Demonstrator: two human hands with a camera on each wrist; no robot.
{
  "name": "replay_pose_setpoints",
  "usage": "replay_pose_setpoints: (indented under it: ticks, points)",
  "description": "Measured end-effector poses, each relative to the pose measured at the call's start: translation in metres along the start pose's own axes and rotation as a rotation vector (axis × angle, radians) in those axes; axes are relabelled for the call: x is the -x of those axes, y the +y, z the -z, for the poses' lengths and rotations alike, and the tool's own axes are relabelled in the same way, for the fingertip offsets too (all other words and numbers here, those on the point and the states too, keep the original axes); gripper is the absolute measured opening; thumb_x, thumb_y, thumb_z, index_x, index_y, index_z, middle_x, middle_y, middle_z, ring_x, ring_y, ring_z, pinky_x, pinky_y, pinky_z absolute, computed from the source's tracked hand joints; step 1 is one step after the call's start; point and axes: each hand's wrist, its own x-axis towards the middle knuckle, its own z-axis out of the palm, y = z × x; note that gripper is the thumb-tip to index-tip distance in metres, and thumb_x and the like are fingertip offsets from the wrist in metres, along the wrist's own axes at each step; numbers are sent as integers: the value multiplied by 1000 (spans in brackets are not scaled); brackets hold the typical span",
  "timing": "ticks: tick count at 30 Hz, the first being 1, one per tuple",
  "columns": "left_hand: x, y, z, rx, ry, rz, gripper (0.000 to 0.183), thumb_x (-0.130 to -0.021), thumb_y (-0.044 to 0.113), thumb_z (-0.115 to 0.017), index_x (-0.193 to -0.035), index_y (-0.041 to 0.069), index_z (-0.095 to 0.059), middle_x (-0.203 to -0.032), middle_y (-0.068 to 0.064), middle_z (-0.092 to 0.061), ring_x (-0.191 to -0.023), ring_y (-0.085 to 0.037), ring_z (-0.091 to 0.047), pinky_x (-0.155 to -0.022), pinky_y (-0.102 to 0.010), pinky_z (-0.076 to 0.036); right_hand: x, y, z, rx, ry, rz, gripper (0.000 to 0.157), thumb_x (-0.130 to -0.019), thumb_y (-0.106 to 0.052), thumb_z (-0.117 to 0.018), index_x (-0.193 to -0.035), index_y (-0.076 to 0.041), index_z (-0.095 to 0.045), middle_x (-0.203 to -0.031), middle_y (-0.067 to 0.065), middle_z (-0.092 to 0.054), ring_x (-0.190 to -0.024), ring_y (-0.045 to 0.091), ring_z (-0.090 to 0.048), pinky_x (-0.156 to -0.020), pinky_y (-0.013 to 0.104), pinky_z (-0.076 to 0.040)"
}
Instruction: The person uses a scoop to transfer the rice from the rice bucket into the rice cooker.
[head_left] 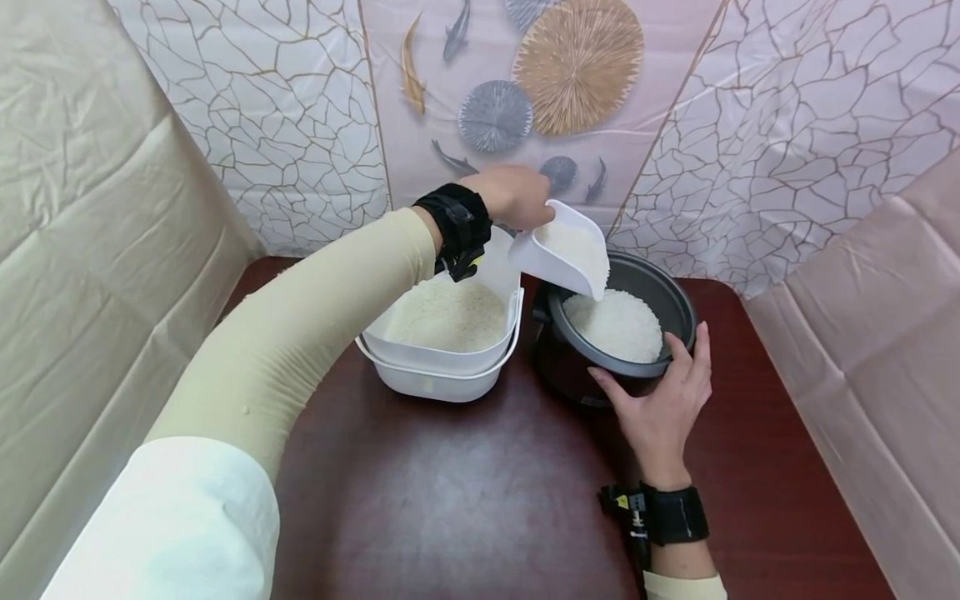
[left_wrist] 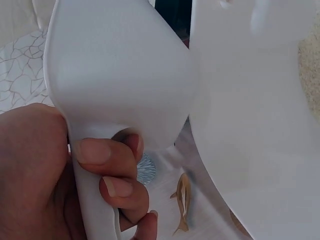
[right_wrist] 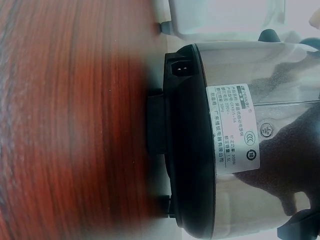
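Note:
My left hand (head_left: 517,197) grips the handle of a white scoop (head_left: 558,260), its fingers curled round it in the left wrist view. Rice (head_left: 573,246) lies in the scoop, whose lip tilts down over the dark inner pot of a rice cooker (head_left: 678,304). A mound of white rice (head_left: 618,327) sits inside the pot. My right hand (head_left: 667,404) rests against the cooker's near right rim, thumb and fingers spread along it. In the right wrist view the cooker's shiny side (right_wrist: 285,145) shows a label and a power socket.
Left of the cooker stands a white bin (head_left: 438,385) holding more rice (head_left: 450,315), close beside the scoop. Both stand on a dark red wooden table (head_left: 450,492). Patterned cloth (head_left: 300,125) hangs behind and plain beige cloth at both sides.

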Motion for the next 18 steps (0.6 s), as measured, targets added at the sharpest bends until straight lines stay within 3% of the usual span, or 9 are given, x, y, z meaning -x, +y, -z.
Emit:
replay_pose_setpoints:
  ticks: [6, 18]
  points:
    - [1, 3, 1, -20, 10, 24, 42, -111, 34, -36, -132, 7, -59, -123, -8, -62, -111, -25, -56, -98, -37, -42, -1, 0, 0, 4, -2, -3, 113, -69, -82, -81, -144, -2, -54, -171, 11, -29, -157, 32, -26, -115, 72, -20]
    - [1, 4, 0, -41, 31, 40, 39, -110, 34, -37, -124, 8, -63, -114, -6, -64, -108, -23, -58, -96, -37, -44, -1, 1, 0, 13, -4, -3, 113, -69, -83, -80, -143, -2, -54, -172, 8, -27, -157, 31, -25, -115, 72, -20]
